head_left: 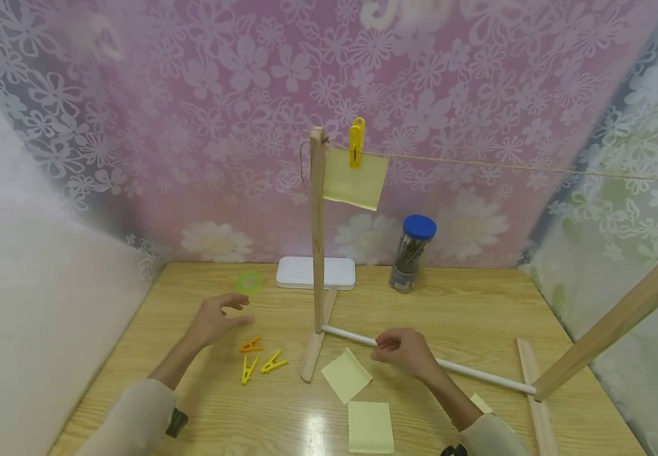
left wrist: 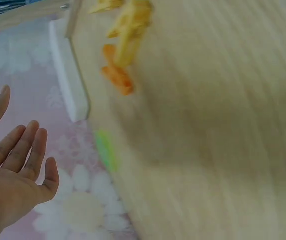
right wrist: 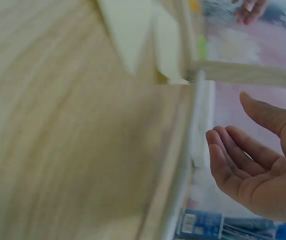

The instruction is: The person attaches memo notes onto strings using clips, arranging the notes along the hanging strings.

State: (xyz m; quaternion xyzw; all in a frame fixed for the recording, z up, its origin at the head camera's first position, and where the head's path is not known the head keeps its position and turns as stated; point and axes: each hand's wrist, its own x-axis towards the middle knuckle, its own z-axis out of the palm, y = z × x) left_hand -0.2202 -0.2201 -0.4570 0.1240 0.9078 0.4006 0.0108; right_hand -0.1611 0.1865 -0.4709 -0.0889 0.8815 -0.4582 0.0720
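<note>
My left hand (head_left: 219,320) hovers over the left of the table with loosely bent fingers and holds nothing. Nearest to it lie an orange clothespin (head_left: 251,345) and two yellow clothespins (head_left: 273,363). My right hand (head_left: 407,353), also holding nothing, is above the white rod (head_left: 485,375); its fingers curve gently in the right wrist view. Left of it are a pale yellow paper square (head_left: 344,378) with a raised edge and a second paper square (head_left: 371,427) nearer the front. Another yellow clothespin (head_left: 356,142) clips a paper square (head_left: 357,183) to a string (head_left: 477,164).
The string runs between a wooden post (head_left: 318,234) and a slanting post (head_left: 619,316) on the right. A white case (head_left: 297,272), a blue-lidded jar (head_left: 405,259) of thin sticks and a green tape roll (head_left: 249,282) are at the back. More paper (head_left: 481,403) shows beside the right forearm.
</note>
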